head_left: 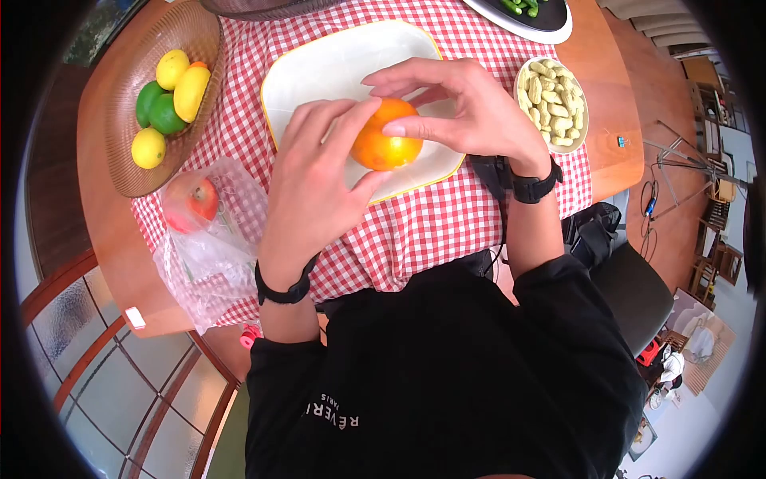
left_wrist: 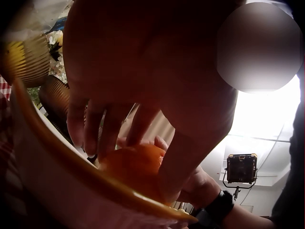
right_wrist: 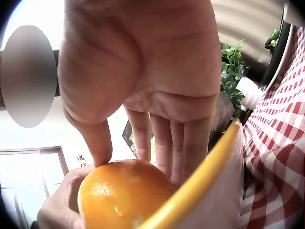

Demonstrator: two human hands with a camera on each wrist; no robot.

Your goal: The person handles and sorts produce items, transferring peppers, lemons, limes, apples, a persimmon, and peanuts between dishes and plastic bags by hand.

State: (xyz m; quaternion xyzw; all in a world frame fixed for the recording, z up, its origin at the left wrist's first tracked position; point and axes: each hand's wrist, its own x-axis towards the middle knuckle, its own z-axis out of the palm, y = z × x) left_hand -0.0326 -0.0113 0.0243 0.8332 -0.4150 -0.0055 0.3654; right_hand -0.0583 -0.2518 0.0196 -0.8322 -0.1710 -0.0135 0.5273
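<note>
An orange [head_left: 388,150] is held between both hands over a white dish [head_left: 311,68] with a yellow rim. My left hand [head_left: 315,180] grips it from the left, fingers over its far side and thumb at its near side. From the right, my right hand [head_left: 475,112] has its thumb on top of the orange and its fingers curved round the far side. In the right wrist view, the shiny orange [right_wrist: 124,193] shows just behind the dish's yellow rim [right_wrist: 205,176]. The left wrist view shows the left fingers [left_wrist: 112,126] reaching down round the fruit.
A ribbed brown basket [head_left: 124,104] with yellow and green fruit stands at left. Nearer lies a clear plastic bag [head_left: 209,263] with a red fruit [head_left: 203,199]. To the right is a bowl of peanuts [head_left: 552,104]; a plate [head_left: 550,30] with green peppers is behind it.
</note>
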